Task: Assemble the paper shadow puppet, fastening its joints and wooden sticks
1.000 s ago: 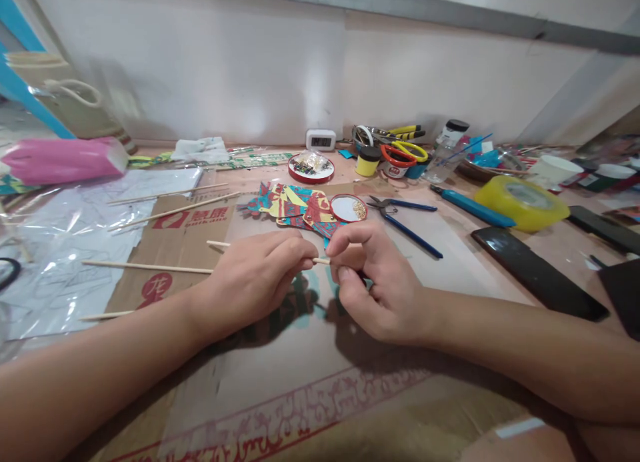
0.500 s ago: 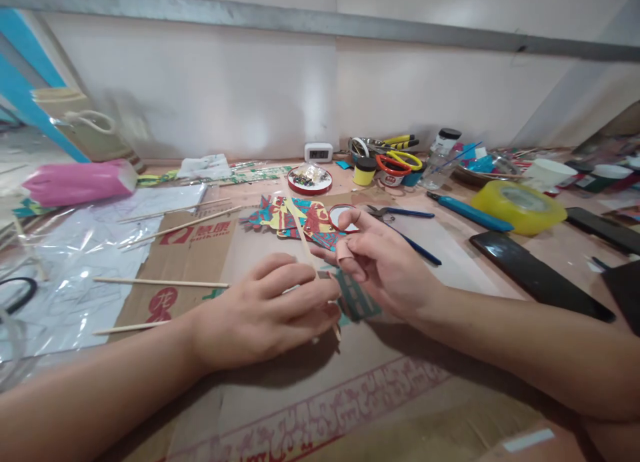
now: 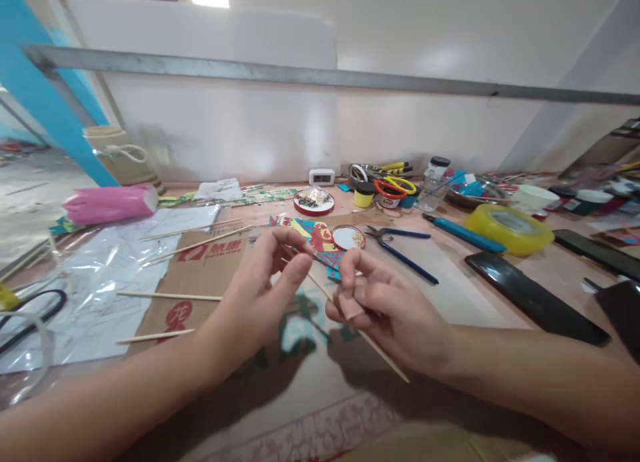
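Observation:
A thin wooden stick [image 3: 383,355] runs slantwise between my hands, its lower end pointing down to the right. My right hand [image 3: 390,302] has its fingers closed around the stick's middle; one finger wears a skin-toned wrap. My left hand [image 3: 255,295] is at the upper end, with thumb and bent forefinger closed about the stick; the exact contact is partly hidden. Just beyond the hands lies a painted red, yellow and blue cut-out figure [image 3: 320,235], partly covered by my fingers. Beside it is a small round lid [image 3: 349,237] with tiny gold pieces.
Several wooden sticks [image 3: 170,295] lie on cardboard [image 3: 200,275] at left. Blue-handled pliers [image 3: 407,255], a blue cutter [image 3: 465,232], a tape roll [image 3: 510,229] and a black phone [image 3: 535,295] lie at right. Behind stand a bead dish [image 3: 313,202], a small clock [image 3: 321,177] and paint jars [image 3: 363,195].
The stick has swung, its lower end now farther right. My left hand has turned and lifted toward its upper end; my right fingers have closed on its middle. The view has tilted up.

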{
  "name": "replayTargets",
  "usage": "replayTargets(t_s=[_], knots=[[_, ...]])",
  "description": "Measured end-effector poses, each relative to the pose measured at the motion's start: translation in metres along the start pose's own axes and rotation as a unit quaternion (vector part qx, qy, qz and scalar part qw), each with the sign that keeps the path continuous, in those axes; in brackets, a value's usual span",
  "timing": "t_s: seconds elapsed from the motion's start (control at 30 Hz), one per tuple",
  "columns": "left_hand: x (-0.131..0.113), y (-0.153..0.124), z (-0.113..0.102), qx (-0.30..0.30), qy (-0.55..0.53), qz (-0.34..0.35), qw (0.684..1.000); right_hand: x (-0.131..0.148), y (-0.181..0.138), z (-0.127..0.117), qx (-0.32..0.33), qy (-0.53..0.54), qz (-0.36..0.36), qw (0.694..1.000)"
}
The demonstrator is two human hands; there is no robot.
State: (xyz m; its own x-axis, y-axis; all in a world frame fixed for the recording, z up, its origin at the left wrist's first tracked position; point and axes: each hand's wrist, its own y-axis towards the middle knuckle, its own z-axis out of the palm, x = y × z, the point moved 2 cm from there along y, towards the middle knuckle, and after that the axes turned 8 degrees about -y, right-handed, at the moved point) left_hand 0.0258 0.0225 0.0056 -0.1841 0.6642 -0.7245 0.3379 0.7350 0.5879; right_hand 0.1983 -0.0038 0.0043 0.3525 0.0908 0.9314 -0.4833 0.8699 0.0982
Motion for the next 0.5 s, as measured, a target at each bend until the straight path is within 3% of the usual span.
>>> replayTargets(t_s=[0.07, 0.13, 0.33, 0.43, 0.5], knots=[[0.004, 0.006, -0.002, -0.036, -0.072, -0.068, 0.994, -0.003, -0.005, 0.002, 0.013, -0.014, 0.002, 1.0], [0.005, 0.011, -0.004, -0.041, -0.114, -0.082, 0.989, -0.006, -0.008, 0.0, 0.004, -0.041, -0.011, 0.999], [-0.009, 0.013, 0.001, 0.119, -0.25, -0.15, 0.949, -0.007, -0.012, 0.002, 0.022, -0.12, -0.077, 0.99], [-0.029, 0.011, -0.008, 0.088, -0.21, -0.089, 0.97, -0.003, -0.015, 0.007, 0.033, -0.154, -0.092, 0.983], [-0.045, 0.011, -0.025, 0.005, -0.112, -0.012, 0.994, 0.0, -0.016, 0.007, 0.014, -0.18, -0.114, 0.977]])
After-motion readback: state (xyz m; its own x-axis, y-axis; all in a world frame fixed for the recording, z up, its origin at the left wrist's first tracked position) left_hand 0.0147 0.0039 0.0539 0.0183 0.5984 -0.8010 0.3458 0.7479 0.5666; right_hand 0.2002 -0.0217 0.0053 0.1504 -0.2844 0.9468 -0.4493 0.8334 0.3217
